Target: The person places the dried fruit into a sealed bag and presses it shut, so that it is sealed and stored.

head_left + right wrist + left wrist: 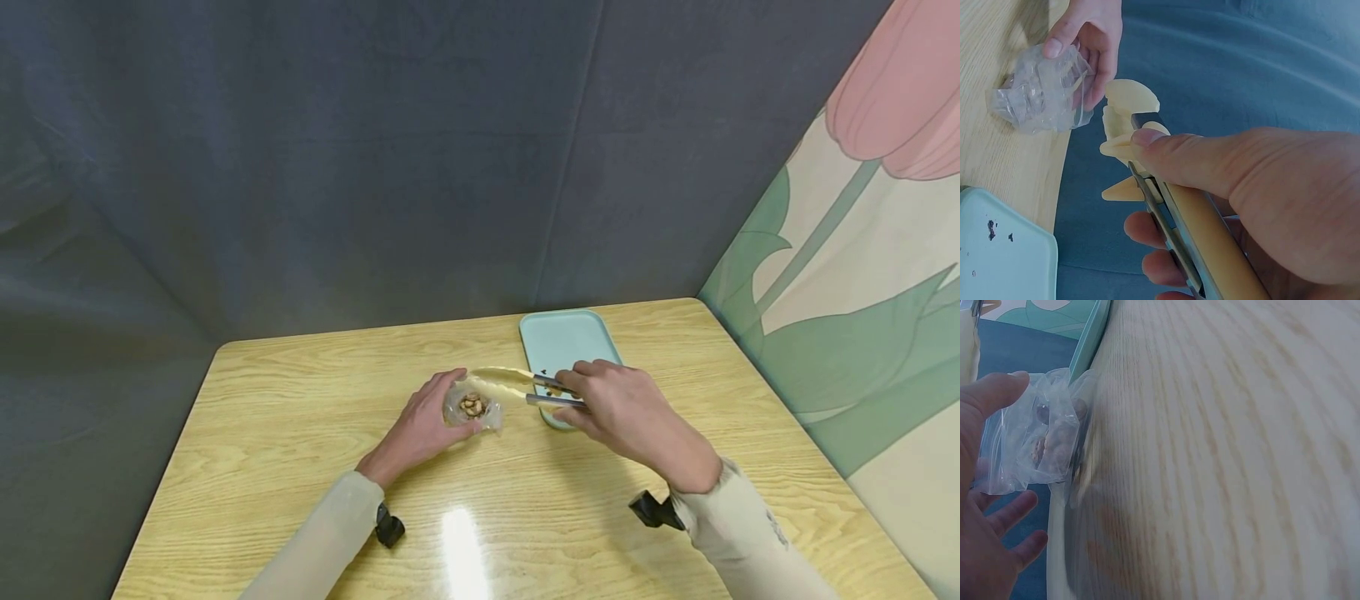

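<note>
A clear plastic bag (491, 414) with several brown nuts (472, 406) in it stands on the wooden table, its mouth open. My left hand (423, 425) holds the bag from the left, the thumb on its near side and the fingers on its far side. In my right hand (622, 408) is a pair of tongs (556, 402) with metal arms and pale yellow tips. The tips are spread, over the bag's far right side, and I see nothing between them. My right thumb (1179, 153) lies along the tongs in the right wrist view.
A light teal tray (567, 337) lies right of the bag, partly under the right hand, with small dark bits and a few brownish pieces on it. A dark curtain (375, 167) hangs behind the table (300, 392). A flowered wall panel (862, 333) stands at right.
</note>
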`<state>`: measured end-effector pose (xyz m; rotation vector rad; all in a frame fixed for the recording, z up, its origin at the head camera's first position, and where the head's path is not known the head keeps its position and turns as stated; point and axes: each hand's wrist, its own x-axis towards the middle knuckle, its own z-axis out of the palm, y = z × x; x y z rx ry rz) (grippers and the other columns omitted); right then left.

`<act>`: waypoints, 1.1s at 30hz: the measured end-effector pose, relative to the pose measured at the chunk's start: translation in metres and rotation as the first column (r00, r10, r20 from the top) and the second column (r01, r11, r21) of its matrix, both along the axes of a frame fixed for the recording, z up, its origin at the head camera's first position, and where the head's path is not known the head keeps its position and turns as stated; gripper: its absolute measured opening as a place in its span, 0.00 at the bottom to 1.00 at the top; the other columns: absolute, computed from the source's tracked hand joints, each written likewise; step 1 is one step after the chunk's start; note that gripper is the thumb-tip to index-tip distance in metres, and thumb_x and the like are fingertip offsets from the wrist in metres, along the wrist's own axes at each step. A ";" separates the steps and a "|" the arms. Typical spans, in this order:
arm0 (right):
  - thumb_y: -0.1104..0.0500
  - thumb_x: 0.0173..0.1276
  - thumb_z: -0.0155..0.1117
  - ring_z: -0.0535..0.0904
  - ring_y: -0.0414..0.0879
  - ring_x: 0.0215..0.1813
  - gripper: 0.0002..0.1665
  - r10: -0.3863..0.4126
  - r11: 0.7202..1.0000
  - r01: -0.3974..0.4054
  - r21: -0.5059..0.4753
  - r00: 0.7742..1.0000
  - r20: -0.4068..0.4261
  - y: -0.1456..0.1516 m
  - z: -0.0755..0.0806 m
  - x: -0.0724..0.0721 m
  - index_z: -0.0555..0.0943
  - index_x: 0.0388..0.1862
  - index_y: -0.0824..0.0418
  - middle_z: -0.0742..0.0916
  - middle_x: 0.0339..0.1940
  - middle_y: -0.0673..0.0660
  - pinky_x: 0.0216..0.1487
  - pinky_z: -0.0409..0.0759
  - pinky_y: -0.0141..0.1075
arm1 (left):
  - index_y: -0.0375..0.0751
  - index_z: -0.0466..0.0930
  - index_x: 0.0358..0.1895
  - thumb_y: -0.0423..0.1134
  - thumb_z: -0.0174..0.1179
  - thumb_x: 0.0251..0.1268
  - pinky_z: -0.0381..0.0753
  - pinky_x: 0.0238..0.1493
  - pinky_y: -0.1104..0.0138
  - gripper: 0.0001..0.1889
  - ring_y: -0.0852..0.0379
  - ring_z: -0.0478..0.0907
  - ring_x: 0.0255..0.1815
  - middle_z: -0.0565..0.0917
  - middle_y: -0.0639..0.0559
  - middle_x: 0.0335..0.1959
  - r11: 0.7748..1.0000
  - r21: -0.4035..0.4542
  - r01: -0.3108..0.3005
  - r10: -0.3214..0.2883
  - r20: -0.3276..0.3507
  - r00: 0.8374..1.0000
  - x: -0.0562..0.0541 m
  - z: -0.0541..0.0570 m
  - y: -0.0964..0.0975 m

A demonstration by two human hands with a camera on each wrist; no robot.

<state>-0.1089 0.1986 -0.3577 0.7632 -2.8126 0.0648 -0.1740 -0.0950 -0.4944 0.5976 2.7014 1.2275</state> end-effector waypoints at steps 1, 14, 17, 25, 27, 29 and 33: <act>0.44 0.64 0.81 0.73 0.37 0.30 0.22 -0.003 1.000 0.003 0.001 1.000 0.001 0.001 0.000 0.000 0.88 0.50 0.54 0.84 0.31 0.44 0.26 0.74 0.35 | 0.58 0.60 0.85 0.61 0.74 0.65 0.71 0.77 0.41 0.48 0.42 0.67 0.81 0.69 0.54 0.81 1.000 0.001 0.000 0.000 -0.001 1.000 0.000 0.000 0.000; 0.45 0.65 0.81 0.70 0.37 0.28 0.23 -0.028 1.000 0.028 -0.005 0.999 0.024 0.008 0.000 0.001 0.88 0.52 0.55 0.81 0.30 0.44 0.25 0.70 0.32 | 0.59 0.59 0.85 0.60 0.74 0.65 0.71 0.78 0.42 0.48 0.43 0.68 0.81 0.70 0.54 0.81 1.000 0.005 0.003 -0.003 -0.002 1.000 -0.001 -0.002 0.000; 0.44 0.66 0.80 0.70 0.37 0.28 0.22 -0.036 0.999 0.036 -0.010 0.999 0.027 0.010 0.000 0.001 0.88 0.52 0.55 0.81 0.30 0.44 0.25 0.70 0.32 | 0.59 0.59 0.85 0.61 0.74 0.65 0.70 0.78 0.41 0.48 0.44 0.68 0.81 0.69 0.54 0.81 1.000 0.007 0.004 -0.004 0.002 1.000 -0.001 -0.002 0.000; 0.45 0.67 0.79 0.68 0.37 0.28 0.19 -0.052 0.998 0.053 -0.041 0.998 0.018 0.020 -0.004 0.002 0.88 0.49 0.55 0.78 0.28 0.44 0.25 0.68 0.32 | 0.58 0.60 0.84 0.60 0.74 0.65 0.68 0.79 0.41 0.48 0.46 0.69 0.80 0.69 0.53 0.81 1.000 0.009 0.005 -0.005 0.006 1.000 -0.001 -0.002 0.000; 0.46 0.67 0.79 0.68 0.37 0.28 0.19 -0.059 0.997 0.060 -0.054 0.998 0.018 0.024 -0.006 0.002 0.88 0.49 0.55 0.78 0.28 0.44 0.26 0.68 0.33 | 0.57 0.60 0.84 0.60 0.74 0.65 0.68 0.79 0.40 0.48 0.46 0.69 0.80 0.70 0.53 0.81 1.000 0.011 0.005 -0.005 0.007 1.000 -0.001 -0.002 0.000; 0.46 0.67 0.79 0.69 0.38 0.29 0.19 -0.069 0.996 0.070 -0.063 0.997 0.020 0.028 -0.008 0.002 0.88 0.49 0.55 0.80 0.28 0.44 0.26 0.69 0.33 | 0.56 0.60 0.85 0.60 0.74 0.65 0.68 0.78 0.40 0.48 0.45 0.69 0.80 0.70 0.53 0.81 1.000 0.013 0.007 -0.007 0.008 1.000 -0.001 -0.002 0.000; 0.46 0.68 0.78 0.71 0.37 0.29 0.19 -0.087 0.993 0.090 -0.082 0.996 0.033 0.036 -0.010 0.004 0.88 0.50 0.55 0.83 0.30 0.44 0.26 0.71 0.35 | 0.55 0.61 0.84 0.59 0.75 0.64 0.70 0.77 0.40 0.48 0.44 0.69 0.80 0.70 0.53 0.80 1.000 0.020 0.007 -0.007 -0.002 1.000 0.000 -0.002 0.000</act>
